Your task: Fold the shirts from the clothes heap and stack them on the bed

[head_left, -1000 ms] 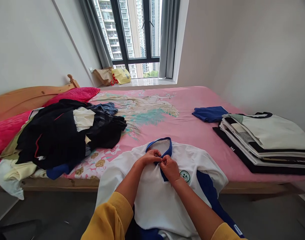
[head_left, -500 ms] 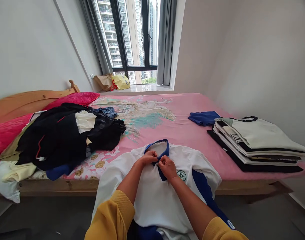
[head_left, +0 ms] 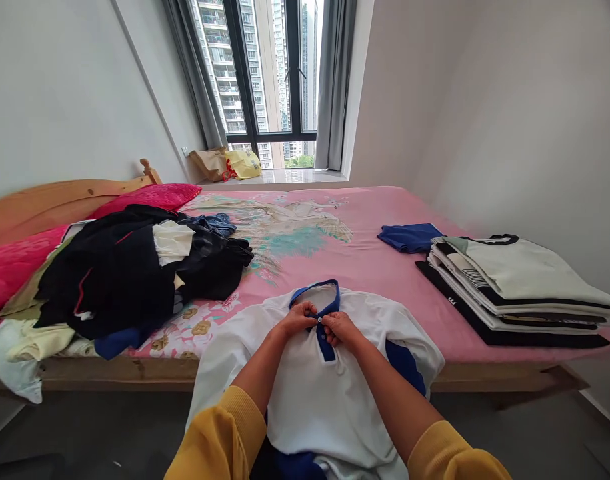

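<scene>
A: Far left?
B: Wooden headboard [head_left: 59, 203], red pillows [head_left: 19, 270] by it, messy clothes heap [head_left: 115, 273] partly over them. Mostly black, some denim and cream in it. A pale cloth [head_left: 17, 363] droops over the bed's front edge.
A: Next along?
B: Brown paper bag [head_left: 209, 165] and yellow bag [head_left: 243, 164], touching, on the windowsill [head_left: 302, 176] past the bed.
A: Middle?
B: White shirt [head_left: 305, 400], front up. Blue collar [head_left: 335, 297] end sits on the pink sheet [head_left: 365, 267]; lower part comes down past the bed edge toward the wearer of the yellow sleeves [head_left: 219, 433].
A: Left hand?
B: Left hand [head_left: 299, 320] has its fingers pinched together at the collar front, gripping cloth just left of a small button [head_left: 319, 321].
A: Right hand?
B: Right hand [head_left: 341, 330]: thumb and finger pinched at the button's right side, other fingers curled in, at the top of the blue placket [head_left: 327, 348]. Exact hold on the button: can't tell.
A: Far right?
B: Folded blue garment [head_left: 409, 237] flat on the sheet, just beside a neat folded stack [head_left: 519, 267]. White top with dark neckline uppermost, black piece at the bottom.
</scene>
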A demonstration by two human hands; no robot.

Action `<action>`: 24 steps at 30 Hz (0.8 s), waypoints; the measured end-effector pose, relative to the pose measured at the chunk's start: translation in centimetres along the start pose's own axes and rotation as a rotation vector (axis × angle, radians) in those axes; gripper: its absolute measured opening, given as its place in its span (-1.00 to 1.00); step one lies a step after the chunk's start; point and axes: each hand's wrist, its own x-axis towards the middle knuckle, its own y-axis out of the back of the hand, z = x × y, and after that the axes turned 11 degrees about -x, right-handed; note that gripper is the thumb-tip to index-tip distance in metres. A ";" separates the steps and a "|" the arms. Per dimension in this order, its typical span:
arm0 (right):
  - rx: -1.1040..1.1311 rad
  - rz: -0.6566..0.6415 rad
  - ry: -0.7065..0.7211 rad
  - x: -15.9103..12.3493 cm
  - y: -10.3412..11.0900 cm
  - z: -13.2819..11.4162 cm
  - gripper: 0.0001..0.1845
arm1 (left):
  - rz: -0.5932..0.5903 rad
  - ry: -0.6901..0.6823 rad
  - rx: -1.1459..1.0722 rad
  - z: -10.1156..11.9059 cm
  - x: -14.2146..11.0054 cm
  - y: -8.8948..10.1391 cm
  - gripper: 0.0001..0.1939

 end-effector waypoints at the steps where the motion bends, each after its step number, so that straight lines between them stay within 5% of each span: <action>1: 0.007 0.005 -0.004 0.0 -0.1 0.0 -0.78 | 0.016 -0.017 0.019 -0.1 0.0 -0.1 -0.65; 10: 0.061 0.112 0.035 0.2 -0.8 0.8 -0.83 | 0.310 -0.268 0.325 -0.5 -1.2 -1.5 -0.83; 15: 0.079 0.106 0.074 -1.4 -0.8 0.8 -0.83 | 0.473 -0.400 0.482 -0.1 -3.5 -2.0 -0.71; 20: 0.062 0.101 0.185 -4.8 4.0 1.3 -0.70 | 0.592 -0.389 0.606 1.3 -7.3 4.2 -0.72; 24: -0.126 0.368 0.356 -5.0 10.6 1.4 -0.68 | 0.629 -0.250 0.665 2.1 -9.4 10.4 -0.65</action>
